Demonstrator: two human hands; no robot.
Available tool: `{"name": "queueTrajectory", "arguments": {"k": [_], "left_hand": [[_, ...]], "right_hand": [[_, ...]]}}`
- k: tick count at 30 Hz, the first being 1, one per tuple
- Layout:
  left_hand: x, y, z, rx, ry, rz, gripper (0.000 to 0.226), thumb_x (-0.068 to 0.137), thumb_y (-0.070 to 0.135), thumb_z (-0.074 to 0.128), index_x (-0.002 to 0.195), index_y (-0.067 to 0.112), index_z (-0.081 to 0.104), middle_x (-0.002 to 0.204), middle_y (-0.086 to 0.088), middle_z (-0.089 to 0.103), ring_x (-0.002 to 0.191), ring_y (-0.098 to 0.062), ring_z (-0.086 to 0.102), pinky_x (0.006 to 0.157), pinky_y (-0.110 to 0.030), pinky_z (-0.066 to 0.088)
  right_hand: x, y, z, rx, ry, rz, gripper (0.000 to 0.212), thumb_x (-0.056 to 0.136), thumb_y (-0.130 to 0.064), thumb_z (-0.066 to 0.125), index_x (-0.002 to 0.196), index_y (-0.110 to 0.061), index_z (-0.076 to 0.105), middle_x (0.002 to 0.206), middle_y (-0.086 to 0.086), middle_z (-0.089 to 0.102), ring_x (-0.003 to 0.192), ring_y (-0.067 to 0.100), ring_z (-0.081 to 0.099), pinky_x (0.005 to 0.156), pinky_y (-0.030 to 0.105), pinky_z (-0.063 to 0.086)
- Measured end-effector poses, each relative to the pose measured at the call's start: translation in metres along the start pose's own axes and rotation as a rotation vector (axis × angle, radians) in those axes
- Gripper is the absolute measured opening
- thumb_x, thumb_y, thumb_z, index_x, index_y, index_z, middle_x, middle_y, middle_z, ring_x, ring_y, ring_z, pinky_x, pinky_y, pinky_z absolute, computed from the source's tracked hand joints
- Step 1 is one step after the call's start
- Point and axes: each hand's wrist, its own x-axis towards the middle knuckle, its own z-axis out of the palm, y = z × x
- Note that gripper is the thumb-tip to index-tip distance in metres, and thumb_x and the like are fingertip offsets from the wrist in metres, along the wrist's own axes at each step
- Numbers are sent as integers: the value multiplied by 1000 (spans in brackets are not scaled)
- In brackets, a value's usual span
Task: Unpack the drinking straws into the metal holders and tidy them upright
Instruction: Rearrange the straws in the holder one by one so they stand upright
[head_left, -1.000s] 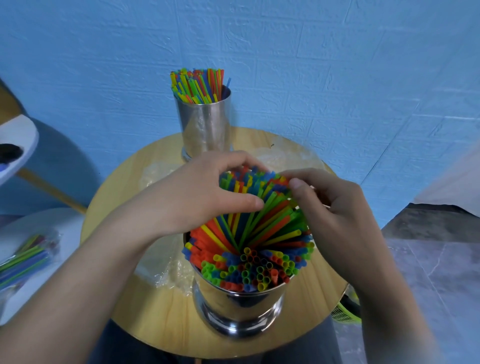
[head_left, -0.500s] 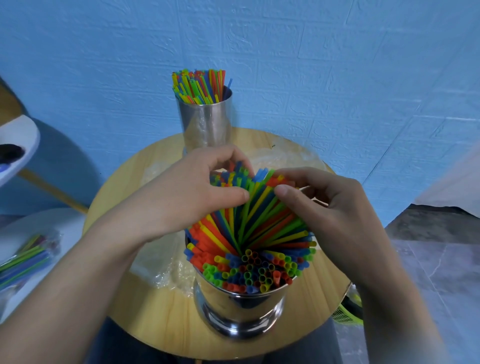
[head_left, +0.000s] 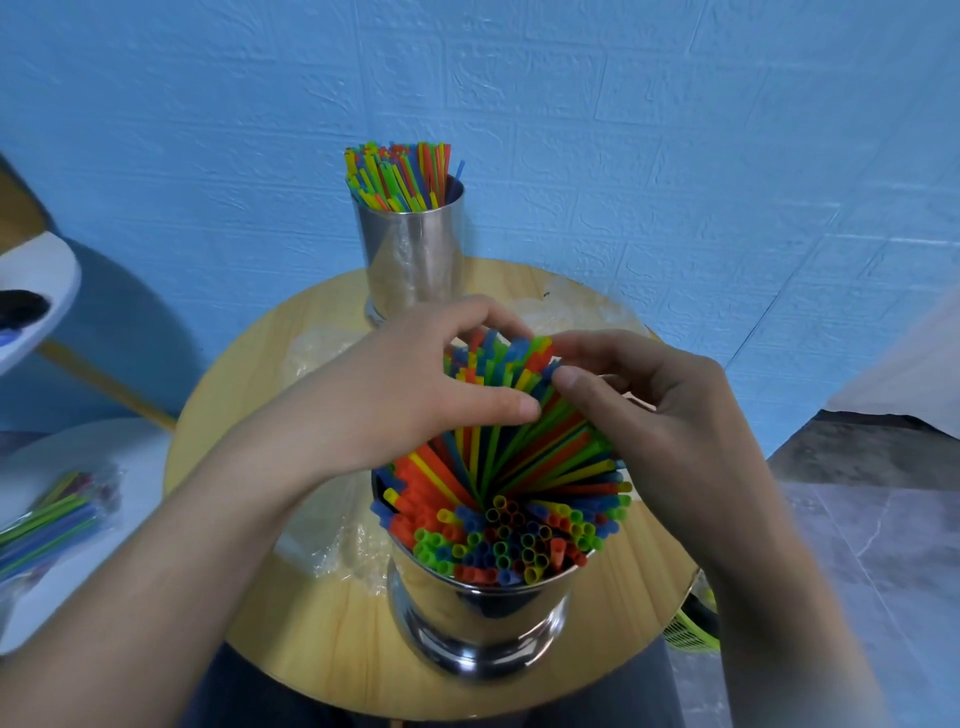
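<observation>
L hand (head_left: 415, 395) nearer R hand (head_left: 660, 415), straws (head_left: 519, 467) bunched, front holder (head_left: 478, 618) packed

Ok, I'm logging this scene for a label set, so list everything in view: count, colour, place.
near holder: one, silver, table front
near straws: many, mixed colours, fanned in near holder
far holder: one, silver, table back
far straws: many, mixed colours, in far holder
table: one, light wood, centre
wrap: count unclear, clear, on table, left of near holder
packed straws: one bag, mixed colours, white surface at left
basket: one, green, under table's right edge
wall: one, blue, behind
left hand: one, grips near straws' tops
right hand: one, grips near straws' tops
</observation>
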Motion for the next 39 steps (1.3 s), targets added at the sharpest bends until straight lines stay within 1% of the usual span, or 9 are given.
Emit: {"name": "queueTrajectory", "arguments": {"k": [3,6,11,14,17,19,22,28,39], "left_hand": [[3,2,2,35,40,24,30,79,42,81,106,40,69,100,13,66,89,5,60,72,-8,43],[3,-1,3,35,75,25,22,81,40,78,101,39,69,96,14,64,86,7,58,70,-10,42],[3,-3,3,38,89,50,13,82,35,76,93,37,68,88,13,60,75,6,54,65,-7,37],[4,-2,2,48,35,38,24,80,37,77,100,42,66,97,17,61,83,5,57,67,-8,39],[5,1,1,84,-50,33,43,77,42,78,115,51,61,111,24,59,100,12,54,73,1,39],[7,7,0,78,-99,42,47,76,44,81,117,53,61,112,25,62,98,13,58,78,-4,44],[10,14,2,52,-145,62,36,78,39,83,110,45,68,102,22,71,90,7,68,83,-22,54],[14,13,5,67,-63,81,20,79,36,82,96,34,71,91,20,70,82,-3,67,79,-28,51],[12,11,6,40,-14,85,10,81,34,79,89,31,72,84,13,72,74,3,65,69,-19,49]], "right_hand": [[-1,-1,0,15,3,10,16,98,-24,68,102,-35,78,94,-10,77,92,15,71,83,46,59],[-2,-1,-2,51,17,27,16,100,-23,65,102,-32,78,94,-9,78,92,12,73,83,45,60],[-6,1,-10,2,1,13,26,104,-20,55,103,-31,78,84,-21,74,80,0,67,68,17,50],[-8,4,-15,-1,-15,20,27,105,-15,54,101,-28,78,70,-23,66,67,-1,60,63,10,43],[-8,6,-16,-15,-35,33,26,104,-16,56,99,-28,78,65,-23,63,63,-1,57,61,9,42],[-8,8,-17,-16,-46,43,24,104,-18,57,98,-28,79,64,-21,63,62,0,56,61,10,41],[-8,10,-18,7,-48,52,21,102,-22,60,97,-29,79,67,-17,65,63,2,56,62,14,42],[-6,10,-18,43,-56,50,17,100,-24,63,98,-28,79,72,-16,68,64,1,57,63,14,43],[0,8,-12,85,-49,36,14,98,-22,66,99,-27,80,71,-17,69,63,-1,57,61,13,44]]}}
